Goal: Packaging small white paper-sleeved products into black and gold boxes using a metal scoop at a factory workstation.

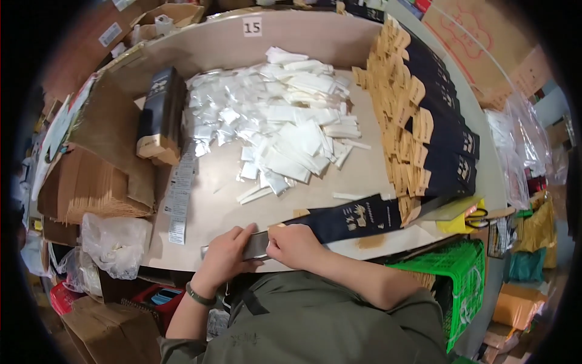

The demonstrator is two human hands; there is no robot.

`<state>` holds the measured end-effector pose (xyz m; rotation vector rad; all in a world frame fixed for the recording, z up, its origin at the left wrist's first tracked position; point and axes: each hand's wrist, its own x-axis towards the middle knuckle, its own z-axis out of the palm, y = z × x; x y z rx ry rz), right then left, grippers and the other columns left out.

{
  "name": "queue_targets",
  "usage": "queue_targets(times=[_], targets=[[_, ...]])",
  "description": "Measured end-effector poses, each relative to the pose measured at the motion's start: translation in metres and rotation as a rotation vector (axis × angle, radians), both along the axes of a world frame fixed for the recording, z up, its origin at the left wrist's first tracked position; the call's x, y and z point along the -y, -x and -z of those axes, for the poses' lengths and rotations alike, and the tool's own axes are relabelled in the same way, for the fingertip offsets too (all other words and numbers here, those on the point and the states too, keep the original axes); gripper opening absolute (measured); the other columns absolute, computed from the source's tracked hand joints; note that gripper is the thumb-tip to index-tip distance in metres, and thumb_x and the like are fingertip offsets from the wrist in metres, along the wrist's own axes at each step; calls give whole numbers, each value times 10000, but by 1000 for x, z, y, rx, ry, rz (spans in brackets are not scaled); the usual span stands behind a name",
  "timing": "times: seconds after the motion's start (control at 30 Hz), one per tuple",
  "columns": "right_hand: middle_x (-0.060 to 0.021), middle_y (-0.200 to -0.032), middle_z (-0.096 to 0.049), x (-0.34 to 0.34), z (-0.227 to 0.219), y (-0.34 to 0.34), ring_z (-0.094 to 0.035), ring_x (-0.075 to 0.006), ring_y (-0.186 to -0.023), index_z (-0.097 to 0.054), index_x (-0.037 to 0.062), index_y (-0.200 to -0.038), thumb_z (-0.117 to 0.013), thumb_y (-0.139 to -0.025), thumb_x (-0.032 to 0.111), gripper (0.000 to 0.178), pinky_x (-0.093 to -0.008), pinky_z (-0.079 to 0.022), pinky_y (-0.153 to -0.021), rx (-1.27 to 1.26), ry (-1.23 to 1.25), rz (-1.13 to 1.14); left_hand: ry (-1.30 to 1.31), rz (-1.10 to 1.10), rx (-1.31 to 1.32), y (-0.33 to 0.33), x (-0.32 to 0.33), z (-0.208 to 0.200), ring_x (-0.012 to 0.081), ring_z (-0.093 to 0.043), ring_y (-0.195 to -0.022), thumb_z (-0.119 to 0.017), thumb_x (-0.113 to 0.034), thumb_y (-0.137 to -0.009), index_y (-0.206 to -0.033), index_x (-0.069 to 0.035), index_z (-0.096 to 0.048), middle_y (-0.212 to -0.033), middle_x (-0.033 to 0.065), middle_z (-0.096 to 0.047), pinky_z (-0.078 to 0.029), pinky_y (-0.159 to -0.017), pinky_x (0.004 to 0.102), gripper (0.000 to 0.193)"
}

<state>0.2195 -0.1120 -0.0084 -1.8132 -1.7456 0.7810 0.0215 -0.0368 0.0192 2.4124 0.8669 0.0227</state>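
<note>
My left hand (232,249) is closed around a flat, shiny grey metal piece (257,245) at the table's front edge; its exact kind is unclear. Right beside it my right hand (295,246) is curled into a fist at the left end of a dark navy packaging sleeve (354,219) with pale printed pictures. A bit of tan card shows at the fist's top, and the fingers hide what lies under them. Beyond both hands spreads a loose heap of small white packets (297,142), with clear plastic packets (224,109) on its left side.
Overlapping navy sleeves with tan ends (418,121) are piled along the right. On the left stand a dark box stack (160,115), a printed paper strip (180,197) and an open cardboard box (109,158). Scissors (477,218) lie right, above a green crate (467,291).
</note>
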Motion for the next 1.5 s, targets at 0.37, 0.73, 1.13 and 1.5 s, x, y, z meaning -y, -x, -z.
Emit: queue_targets(times=[0.37,0.73,1.13,1.5], targets=[[-166,-884,-633,-45,41,-198,-612,-379,-890,-631,32,-844,-525,-850,62,110,-465,-513,-781,789,-168,388,-217,-397,278,-67,-132,34,357,-622,-1041,-767,-277,-806,-1189,-58,-641,-1152,154,-651,-517,-865,419,458],[-168,-875,-630,-44,-10,-141,-631,-352,-856,-688,33,-942,-635,-885,156,146,-442,-496,-749,165,-298,360,-93,-677,386,-64,-136,26,282,-659,-720,-699,-166,-848,-1000,-30,-631,-800,132,-684,-519,-672,370,216],[-201,-814,-655,-114,2,-139,-650,-392,-809,-626,32,-816,-589,-801,156,130,-496,-504,-719,474,-150,270,-317,-397,308,18,15,13,310,-625,-910,-806,-87,-722,-1041,-98,-648,-1132,119,-591,-517,-769,360,356],[-134,-829,-585,-26,-1,21,-613,-347,-772,-551,57,-800,-630,-840,147,126,-452,-511,-673,308,-199,-474,-588,-737,-297,197,-209,-102,365,-666,-834,-648,-209,-894,-1015,-31,-694,-892,204,-681,-518,-702,411,220]])
